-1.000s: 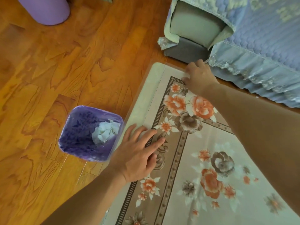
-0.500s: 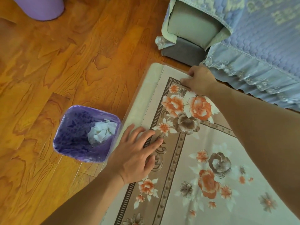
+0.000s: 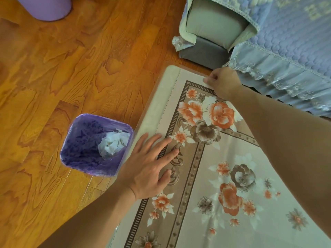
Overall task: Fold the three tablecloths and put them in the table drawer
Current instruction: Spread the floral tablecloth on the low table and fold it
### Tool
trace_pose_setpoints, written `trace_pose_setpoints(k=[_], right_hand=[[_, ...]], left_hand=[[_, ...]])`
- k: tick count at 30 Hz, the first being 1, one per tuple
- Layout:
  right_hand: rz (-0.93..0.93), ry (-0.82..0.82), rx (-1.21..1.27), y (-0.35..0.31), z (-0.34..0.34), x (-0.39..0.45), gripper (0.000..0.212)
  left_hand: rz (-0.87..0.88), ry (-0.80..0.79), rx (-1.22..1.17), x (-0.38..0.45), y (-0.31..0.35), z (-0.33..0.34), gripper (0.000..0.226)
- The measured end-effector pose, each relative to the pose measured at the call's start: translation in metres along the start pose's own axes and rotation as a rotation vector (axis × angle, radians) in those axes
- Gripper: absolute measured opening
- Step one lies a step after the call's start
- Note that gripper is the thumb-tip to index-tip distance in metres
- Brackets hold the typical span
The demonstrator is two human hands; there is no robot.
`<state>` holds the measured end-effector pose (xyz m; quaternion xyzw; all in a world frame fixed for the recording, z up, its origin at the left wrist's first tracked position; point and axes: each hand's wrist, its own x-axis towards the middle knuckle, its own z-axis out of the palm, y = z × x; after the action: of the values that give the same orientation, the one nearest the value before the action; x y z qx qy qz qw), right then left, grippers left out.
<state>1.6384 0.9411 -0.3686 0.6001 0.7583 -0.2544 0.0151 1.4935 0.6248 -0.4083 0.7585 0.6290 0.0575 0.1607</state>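
A beige tablecloth (image 3: 222, 158) with orange and brown flowers and a brown patterned border lies spread flat over the table. My left hand (image 3: 150, 167) rests flat on its left border, fingers straight and spread. At the cloth's far edge, near the corner, my right hand (image 3: 221, 82) has its fingers curled and pinches the edge of the cloth. A plain cream strip (image 3: 159, 104) runs along the left side, beyond the border. The table drawer and other tablecloths are not in view.
A purple-lined waste bin (image 3: 93, 145) with crumpled white paper stands on the wooden floor (image 3: 71, 68) just left of the table. A sofa with a grey cushion (image 3: 213, 29) and a blue quilted cover (image 3: 286, 42) sits beyond the far edge. A purple object (image 3: 46, 6) lies top left.
My right hand has shifted slightly along the far edge and curled its fingers tighter on the cloth. My left hand stays flat in the same spot.
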Motion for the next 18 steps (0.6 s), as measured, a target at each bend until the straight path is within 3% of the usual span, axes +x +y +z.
trace_pose_setpoints(k=[5,7,10,13,15,18], right_hand=[[-0.008,0.073,-0.094,-0.002,0.006,-0.005,0.028],[-0.111,0.257,-0.259,-0.003,0.015,-0.017,0.036],[-0.303,0.467,-0.218,-0.012,0.040,-0.078,0.043],[-0.378,0.306,-0.126,-0.001,0.071,-0.191,0.049],[-0.288,0.135,-0.164,0.032,0.087,-0.274,0.056],[-0.146,0.056,-0.246,0.105,0.099,-0.371,0.066]], left_hand=[[-0.004,-0.005,0.048,0.002,0.001,-0.001,0.058],[-0.004,-0.003,0.073,0.002,0.000,-0.001,0.057],[-0.016,-0.013,0.117,0.003,-0.001,-0.001,0.057],[-0.052,-0.065,0.202,0.006,0.001,-0.003,0.059],[-0.063,-0.100,0.253,0.006,0.005,-0.002,0.060],[-0.076,-0.132,0.279,0.006,0.007,0.000,0.063]])
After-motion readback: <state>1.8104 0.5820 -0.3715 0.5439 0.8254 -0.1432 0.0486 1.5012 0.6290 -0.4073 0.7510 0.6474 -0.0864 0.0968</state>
